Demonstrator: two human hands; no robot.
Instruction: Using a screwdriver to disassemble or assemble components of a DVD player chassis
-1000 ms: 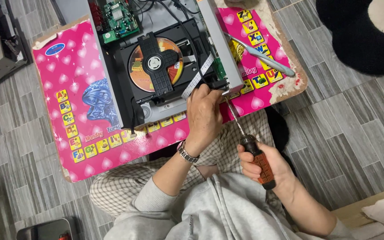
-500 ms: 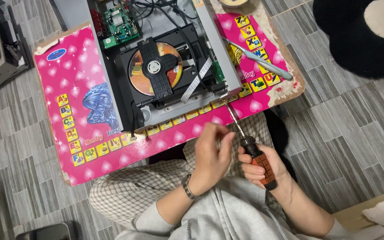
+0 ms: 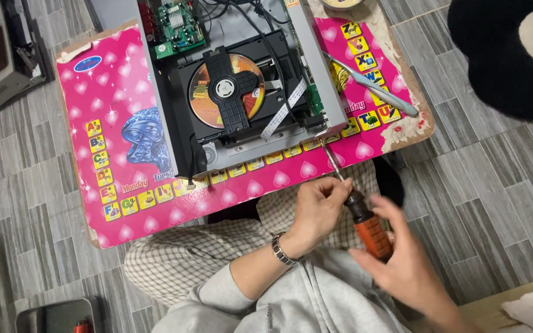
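Note:
An opened disc player (image 3: pixel 303 74) lies on a pink children's table (image 3: pixel 112 92), with an orange disc (image 3: pixel 200 92) under a black clamp and a green circuit board (image 3: pixel 177 28) behind it. A screwdriver (image 3: pixel 371 231) with an orange and black handle points its tip at the player's front right corner. My left hand (image 3: pixel 316 209), with a watch on the wrist, pinches the screwdriver where shaft meets handle. My right hand (image 3: pixel 405 262) is blurred and cups the orange handle from below with loosely spread fingers.
Grey tweezers (image 3: pixel 371 86) lie on the table's right side. A white ribbon cable (image 3: pixel 284 108) crosses the player's tray. A large black and white plush thing (image 3: pixel 513 49) sits at the top right, a grey box (image 3: pixel 1 68) at the far left. My checked-trouser legs are under the table.
My left hand left the player's front corner, drew back toward me and took hold of the screwdriver near its shaft. My right hand's grip on the handle has loosened.

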